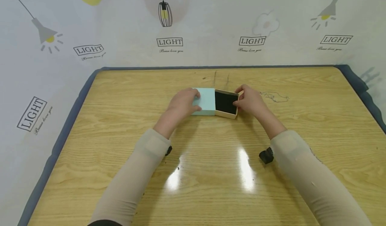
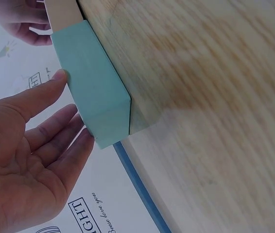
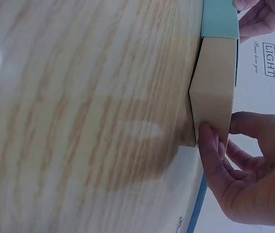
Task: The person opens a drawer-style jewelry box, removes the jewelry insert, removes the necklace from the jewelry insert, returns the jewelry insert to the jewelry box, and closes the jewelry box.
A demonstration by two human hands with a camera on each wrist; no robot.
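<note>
A drawer-style box lies on the wooden table, its light turquoise sleeve (image 1: 208, 100) on the left and its tan inner tray (image 1: 225, 114) pulled partly out to the right. Black lining (image 1: 225, 102) covers the tray's inside. My left hand (image 1: 182, 102) holds the sleeve by its left part, thumb near the front edge and fingers toward the back. At the tray's outer end, my right hand (image 1: 251, 100) pinches the end wall. The right wrist view shows fingertips against the tan tray wall (image 3: 215, 82); the sleeve's closed left end (image 2: 111, 124) faces the left wrist camera.
The wooden table (image 1: 211, 192) has a dark blue edge (image 1: 223, 67) along its back and sides. Behind it hangs a white backdrop (image 1: 208, 18) printed with lamps and the word LIGHT. Thin dark marks (image 1: 274, 97) show on the tabletop right of the box.
</note>
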